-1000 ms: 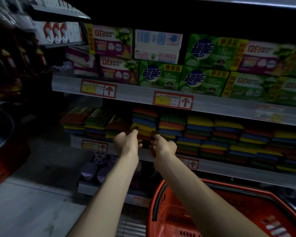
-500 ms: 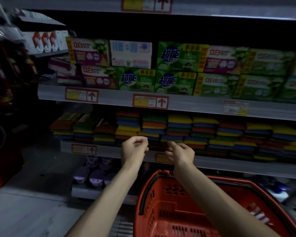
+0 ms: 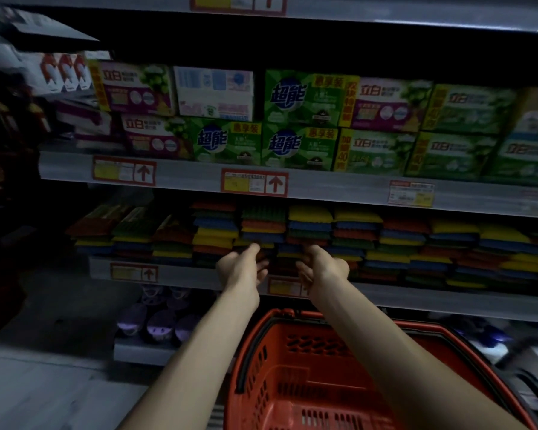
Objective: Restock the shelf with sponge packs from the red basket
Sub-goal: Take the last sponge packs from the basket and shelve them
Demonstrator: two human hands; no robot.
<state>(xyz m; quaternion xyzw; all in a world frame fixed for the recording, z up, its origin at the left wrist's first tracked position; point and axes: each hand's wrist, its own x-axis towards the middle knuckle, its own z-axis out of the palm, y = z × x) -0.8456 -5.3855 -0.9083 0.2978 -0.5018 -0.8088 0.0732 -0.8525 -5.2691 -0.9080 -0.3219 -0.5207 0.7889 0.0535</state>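
Stacks of coloured sponge packs (image 3: 311,231) fill the middle shelf (image 3: 180,274). My left hand (image 3: 241,268) and my right hand (image 3: 322,268) reach side by side toward the front of those stacks, near the shelf edge. Both hands have their fingers apart and hold nothing; the fingertips touch or nearly touch the lower packs. The red basket (image 3: 292,367) stands below my arms, and the part of its inside that I can see holds nothing.
Boxes of soap (image 3: 302,119) line the shelf above. Purple items (image 3: 159,324) sit on the bottom shelf at the left. Price tags (image 3: 253,184) with arrows hang on the shelf rails. Grey floor (image 3: 44,383) lies at the lower left.
Both hands drew back from the sponge stack, then reached forward to it again with fingers spread. The view tilted and shifted, so the basket shows more.
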